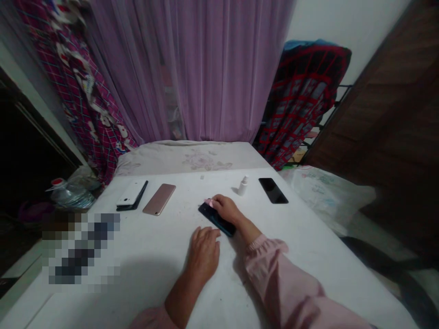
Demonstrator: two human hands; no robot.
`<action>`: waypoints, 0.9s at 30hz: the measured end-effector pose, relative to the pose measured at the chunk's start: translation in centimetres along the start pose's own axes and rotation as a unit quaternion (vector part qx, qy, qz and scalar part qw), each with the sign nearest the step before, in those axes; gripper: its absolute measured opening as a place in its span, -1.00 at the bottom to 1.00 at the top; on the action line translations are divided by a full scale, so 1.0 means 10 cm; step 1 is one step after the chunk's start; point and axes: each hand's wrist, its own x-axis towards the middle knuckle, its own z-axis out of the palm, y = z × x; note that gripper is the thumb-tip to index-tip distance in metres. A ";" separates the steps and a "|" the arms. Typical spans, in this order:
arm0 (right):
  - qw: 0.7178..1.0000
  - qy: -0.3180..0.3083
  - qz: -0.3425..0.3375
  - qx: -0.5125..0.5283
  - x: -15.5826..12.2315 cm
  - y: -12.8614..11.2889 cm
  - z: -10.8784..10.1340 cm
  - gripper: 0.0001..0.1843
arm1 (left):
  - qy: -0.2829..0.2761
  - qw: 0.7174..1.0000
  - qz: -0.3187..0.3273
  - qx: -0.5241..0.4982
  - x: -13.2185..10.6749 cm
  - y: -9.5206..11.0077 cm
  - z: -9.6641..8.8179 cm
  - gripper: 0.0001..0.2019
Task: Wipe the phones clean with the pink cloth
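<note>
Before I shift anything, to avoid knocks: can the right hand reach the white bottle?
Likely yes: the white bottle stands close beyond the right hand, nothing visible between them, though that hand holds a pink cloth on the dark phone.

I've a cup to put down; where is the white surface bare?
Right of the pink right sleeve, nearer than the glossy black phone; also between the flat rose-gold phone and bare left hand. Crowded: around the dark-blue phone under the right hand.
</note>
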 end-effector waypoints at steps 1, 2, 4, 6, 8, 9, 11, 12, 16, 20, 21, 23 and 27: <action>1.000 0.005 -0.005 0.005 0.07 0.01 -0.05 -0.83 | -0.015 1.000 0.018 -0.017 0.01 0.02 -0.01 -0.73; 1.000 0.017 -0.004 0.008 0.11 0.05 -0.11 -0.80 | -0.026 0.999 0.026 -0.028 0.04 0.02 -0.03 -0.76; 0.999 0.050 0.012 0.003 0.09 0.18 -0.24 -0.75 | -0.023 0.999 0.003 -0.026 0.17 -0.08 -0.11 -0.80; 0.995 0.085 0.043 -0.012 -0.04 0.36 -0.34 -0.73 | -0.027 1.000 -0.003 -0.003 0.36 -0.25 -0.19 -0.76; 0.985 0.135 0.097 -0.051 -0.23 0.53 -0.39 -0.73 | -0.070 0.997 0.007 0.019 0.58 -0.44 -0.24 -0.49; 0.982 0.144 0.106 -0.060 -0.32 0.60 -0.39 -0.71 | -0.105 0.994 0.006 0.026 0.68 -0.52 -0.24 -0.35; 0.975 0.170 0.124 -0.071 -0.48 0.68 -0.38 -0.69 | -0.168 0.985 0.002 0.030 0.82 -0.64 -0.23 -0.20; 0.972 0.183 0.129 -0.068 -0.53 0.70 -0.37 -0.69 | -0.180 0.983 0.000 0.030 0.85 -0.67 -0.21 -0.20; 0.961 0.255 0.099 -0.041 -0.61 0.67 -0.36 -0.65 | -0.127 0.991 -0.011 0.033 0.69 -0.67 -0.10 -0.34; 0.955 0.286 -0.002 -0.074 -0.59 0.58 -0.28 -0.65 | -0.038 0.997 -0.050 0.053 0.33 -0.60 0.01 -0.33; 0.960 0.264 -0.017 -0.092 -0.58 0.55 -0.24 -0.66 | -0.018 0.997 -0.052 0.057 0.26 -0.59 0.03 -0.31; 0.973 0.194 -0.036 -0.121 -0.57 0.50 -0.15 -0.71 | 0.016 0.996 -0.064 0.068 0.17 -0.59 0.07 -0.31; 0.985 0.115 -0.040 -0.122 -0.58 0.46 -0.03 -0.76 | 0.020 0.994 -0.077 0.074 0.14 -0.61 0.08 -0.41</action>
